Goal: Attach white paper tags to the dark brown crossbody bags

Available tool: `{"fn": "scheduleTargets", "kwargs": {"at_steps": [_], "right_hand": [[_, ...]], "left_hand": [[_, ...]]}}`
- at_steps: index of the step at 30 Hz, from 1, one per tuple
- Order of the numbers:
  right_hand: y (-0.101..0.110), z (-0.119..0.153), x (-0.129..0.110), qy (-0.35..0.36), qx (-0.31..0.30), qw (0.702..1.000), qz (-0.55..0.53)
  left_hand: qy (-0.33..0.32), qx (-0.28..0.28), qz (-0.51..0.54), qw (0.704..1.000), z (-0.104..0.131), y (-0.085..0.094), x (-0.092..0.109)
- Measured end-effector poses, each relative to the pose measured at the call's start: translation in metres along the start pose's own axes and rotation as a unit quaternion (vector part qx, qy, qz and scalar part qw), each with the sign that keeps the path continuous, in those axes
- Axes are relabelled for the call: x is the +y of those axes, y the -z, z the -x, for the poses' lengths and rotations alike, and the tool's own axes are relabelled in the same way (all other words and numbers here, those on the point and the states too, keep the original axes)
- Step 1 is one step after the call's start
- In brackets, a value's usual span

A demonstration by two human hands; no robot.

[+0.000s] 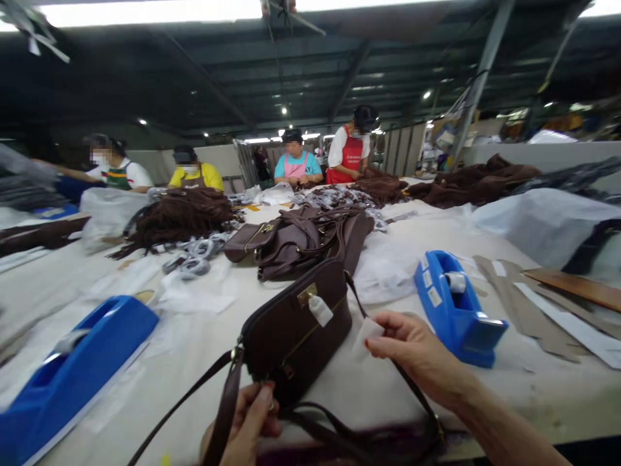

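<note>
A dark brown handbag [295,330] stands tilted on the table in front of me, its long straps trailing over the near edge. A white wrapping [320,310] covers part of the gold fitting on its front. My left hand [250,417] is closed at the bag's lower left corner, behind a hanging strap; what its fingertips pinch, perhaps a small metal part, is not clear. To the right of the bag, my right hand [412,343] pinches a small white piece of thin sheet [369,331] between thumb and fingers, close to the strap.
Blue tape dispensers stand at left [82,369] and right [458,310]. Behind the bag lie more brown handbags [301,243] and a heap of brown straps [182,217]. Brown-grey strips [528,304] lie at right. Several people work across the table.
</note>
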State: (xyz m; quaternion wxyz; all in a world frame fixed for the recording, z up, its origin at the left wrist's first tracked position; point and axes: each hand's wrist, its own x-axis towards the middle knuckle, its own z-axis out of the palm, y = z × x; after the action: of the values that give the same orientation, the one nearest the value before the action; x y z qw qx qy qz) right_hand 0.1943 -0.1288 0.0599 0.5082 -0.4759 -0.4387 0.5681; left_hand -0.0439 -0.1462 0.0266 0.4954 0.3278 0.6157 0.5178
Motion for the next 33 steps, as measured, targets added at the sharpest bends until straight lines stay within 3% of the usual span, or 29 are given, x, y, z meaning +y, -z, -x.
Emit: {"fn": "scheduleTargets", "kwargs": {"at_steps": [2,5,10,13,18,23,33], "right_hand": [[-0.024,0.011,0.011,-0.031,-0.066,0.997,0.006],[-0.054,0.018,0.03,-0.067,-0.118,0.991,0.017],[-0.082,0.017,0.054,-0.026,-0.13,0.988,0.077],[-0.087,0.017,0.06,0.018,-0.095,0.986,0.133],[-0.088,0.021,0.062,0.01,-0.077,0.983,0.165],[-0.091,0.024,0.063,0.033,-0.072,0.971,0.225],[-0.106,0.029,0.067,0.1,-0.035,0.933,0.345]], "left_hand": [[0.011,-0.009,0.05,0.999,0.004,-0.003,0.001],[0.025,-0.035,0.127,0.991,0.005,-0.006,-0.004],[0.047,-0.042,0.143,0.988,0.006,-0.002,-0.007],[0.053,-0.053,0.149,0.986,0.006,0.0,-0.001],[0.113,-0.083,0.18,0.974,0.003,0.002,0.002],[0.08,-0.058,0.16,0.982,0.003,0.002,0.001],[0.072,-0.07,0.109,0.989,0.005,0.004,0.009]]}}
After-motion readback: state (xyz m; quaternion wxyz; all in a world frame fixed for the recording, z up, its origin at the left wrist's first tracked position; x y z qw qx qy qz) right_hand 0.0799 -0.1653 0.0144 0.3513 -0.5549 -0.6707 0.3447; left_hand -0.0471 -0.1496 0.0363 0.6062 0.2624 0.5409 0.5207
